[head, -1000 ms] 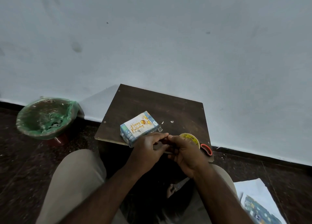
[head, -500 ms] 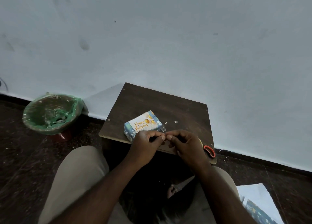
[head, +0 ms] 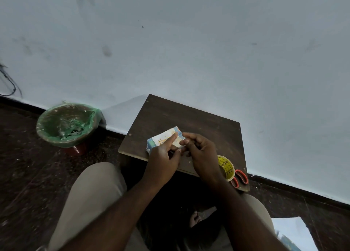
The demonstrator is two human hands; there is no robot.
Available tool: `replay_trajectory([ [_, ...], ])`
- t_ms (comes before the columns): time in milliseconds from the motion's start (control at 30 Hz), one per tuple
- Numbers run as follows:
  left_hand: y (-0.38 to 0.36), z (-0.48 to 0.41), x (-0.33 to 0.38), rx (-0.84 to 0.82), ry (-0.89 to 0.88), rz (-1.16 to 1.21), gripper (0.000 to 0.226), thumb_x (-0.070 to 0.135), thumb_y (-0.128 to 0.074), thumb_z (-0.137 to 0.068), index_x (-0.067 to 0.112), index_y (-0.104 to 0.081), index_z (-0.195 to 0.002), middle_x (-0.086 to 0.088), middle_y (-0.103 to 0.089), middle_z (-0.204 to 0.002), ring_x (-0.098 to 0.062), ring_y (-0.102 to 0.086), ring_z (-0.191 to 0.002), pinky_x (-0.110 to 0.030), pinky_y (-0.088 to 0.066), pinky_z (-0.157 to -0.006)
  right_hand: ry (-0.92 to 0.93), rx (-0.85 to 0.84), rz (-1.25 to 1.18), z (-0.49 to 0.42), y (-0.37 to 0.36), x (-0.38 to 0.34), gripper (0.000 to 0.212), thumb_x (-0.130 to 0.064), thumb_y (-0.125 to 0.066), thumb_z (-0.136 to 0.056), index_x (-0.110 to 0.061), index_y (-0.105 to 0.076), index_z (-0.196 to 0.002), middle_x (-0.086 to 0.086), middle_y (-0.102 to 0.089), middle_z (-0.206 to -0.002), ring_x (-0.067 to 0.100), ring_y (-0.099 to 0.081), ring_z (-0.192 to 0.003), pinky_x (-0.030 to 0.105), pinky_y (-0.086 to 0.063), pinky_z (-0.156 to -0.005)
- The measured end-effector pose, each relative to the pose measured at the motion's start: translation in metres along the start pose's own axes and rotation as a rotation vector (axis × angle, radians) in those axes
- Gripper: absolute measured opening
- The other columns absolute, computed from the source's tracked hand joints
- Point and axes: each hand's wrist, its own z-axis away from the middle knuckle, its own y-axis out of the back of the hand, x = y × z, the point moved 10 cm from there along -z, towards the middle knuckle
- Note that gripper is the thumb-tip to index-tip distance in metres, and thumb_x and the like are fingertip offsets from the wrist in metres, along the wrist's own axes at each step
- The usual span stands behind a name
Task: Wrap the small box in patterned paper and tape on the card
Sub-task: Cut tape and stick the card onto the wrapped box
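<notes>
Closest in, knees in beige trousers (head: 91,194), and low on the right a white sheet of patterned paper (head: 289,230) on the dark floor (head: 28,175). Next, left hand (head: 161,156), forefinger laid straight across the white gold-lettered card (head: 163,137) (lettering blurred) atop the small box in blue patterned paper (head: 150,147). Right hand (head: 203,156), fingers pinching the box's right end. Box flat near the front edge of the dark brown wooden bench (head: 189,116). Yellow-printed roll of tape (head: 226,167) and orange-handled scissors (head: 241,177) at the bench's near right corner. Further left, round bin lined with green plastic (head: 68,125), against the pale wall (head: 189,42).
</notes>
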Motion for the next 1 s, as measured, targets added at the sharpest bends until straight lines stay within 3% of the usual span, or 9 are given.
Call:
replay_trajectory([
  [133,0.018,-0.008,-0.011,0.112,0.051,0.005,0.067,0.010,-0.070,-0.088,0.014,-0.042,-0.148,0.005,-0.069,-0.088,-0.016,-0.067,-0.083,-0.035,-0.054,-0.082,-0.012,0.043,-0.073,-0.017,-0.006,-0.004,0.026,-0.001,-0.064,-0.092,-0.012,-0.067,-0.116,0.004,-0.077,-0.089,0.017,-0.073,-0.078,0.026,-0.055,-0.065],
  [233,0.037,-0.013,-0.011,0.220,-0.011,-0.185,0.067,0.015,-0.074,-0.084,0.011,-0.046,-0.145,0.001,-0.063,-0.111,-0.021,-0.058,-0.107,-0.043,-0.049,-0.094,-0.025,0.009,0.000,-0.030,-0.010,-0.004,0.043,-0.002,-0.067,-0.091,-0.017,-0.056,-0.130,0.004,-0.076,-0.096,0.008,-0.072,-0.085,0.019,-0.054,-0.064],
  [367,0.028,-0.022,-0.034,0.024,0.077,-0.460,0.095,0.047,-0.076,-0.080,0.011,-0.028,-0.154,-0.009,-0.039,-0.150,-0.026,-0.035,-0.138,-0.047,-0.035,-0.110,0.041,-0.220,0.376,-0.043,-0.034,0.001,0.086,-0.006,-0.070,-0.089,-0.033,-0.022,-0.155,0.000,-0.066,-0.127,0.008,-0.060,-0.116,0.013,-0.049,-0.084],
  [500,0.020,-0.022,-0.052,-0.075,0.142,-0.435,0.101,0.049,-0.079,-0.077,0.009,-0.026,-0.154,-0.006,-0.037,-0.150,-0.022,-0.035,-0.138,-0.039,-0.038,-0.109,0.026,-0.411,0.589,-0.050,-0.051,0.009,0.103,-0.005,-0.068,-0.089,-0.041,0.001,-0.157,0.002,-0.048,-0.151,0.016,-0.056,-0.127,0.034,-0.049,-0.103],
  [567,0.022,-0.024,-0.054,-0.068,0.142,-0.420,0.099,0.046,-0.081,-0.076,0.010,-0.030,-0.152,-0.005,-0.040,-0.146,-0.020,-0.037,-0.135,-0.037,-0.040,-0.106,0.034,-0.490,0.660,-0.053,-0.058,0.007,0.107,-0.006,-0.069,-0.089,-0.040,0.007,-0.156,0.004,-0.038,-0.157,0.019,-0.049,-0.135,0.033,-0.043,-0.109],
  [667,0.024,-0.026,-0.056,-0.052,0.137,-0.385,0.094,0.042,-0.085,-0.072,0.013,-0.037,-0.147,-0.004,-0.044,-0.138,-0.019,-0.042,-0.129,-0.036,-0.044,-0.101,0.069,-0.555,0.721,-0.060,-0.064,0.004,0.105,-0.004,-0.068,-0.088,-0.035,0.004,-0.158,0.010,-0.042,-0.153,0.020,-0.052,-0.130,0.026,-0.043,-0.102],
  [767,0.025,-0.027,-0.056,-0.037,0.130,-0.371,0.091,0.040,-0.088,-0.069,0.016,-0.041,-0.143,-0.002,-0.047,-0.132,-0.019,-0.046,-0.124,-0.037,-0.047,-0.097,0.082,-0.523,0.712,-0.069,-0.063,0.007,0.105,-0.004,-0.073,-0.083,-0.039,-0.008,-0.156,0.009,-0.052,-0.140,0.020,-0.058,-0.118,0.032,-0.051,-0.100],
  [900,0.024,-0.027,-0.056,-0.045,0.119,-0.367,0.091,0.040,-0.088,-0.068,0.018,-0.041,-0.142,-0.001,-0.048,-0.129,-0.018,-0.047,-0.121,-0.037,-0.048,-0.095,0.128,-0.474,0.677,-0.072,-0.061,0.000,0.091,-0.002,-0.072,-0.084,-0.032,-0.022,-0.154,-0.002,-0.055,-0.124,0.010,-0.059,-0.103,0.005,-0.048,-0.073],
  [1000,0.025,-0.028,-0.054,-0.053,0.112,-0.355,0.091,0.038,-0.089,-0.067,0.017,-0.042,-0.142,-0.002,-0.048,-0.130,-0.018,-0.047,-0.122,-0.037,-0.046,-0.098,0.132,-0.404,0.627,-0.076,-0.053,-0.005,0.074,-0.007,-0.069,-0.089,-0.029,-0.034,-0.150,-0.005,-0.060,-0.121,0.009,-0.061,-0.104,0.014,-0.052,-0.081],
])
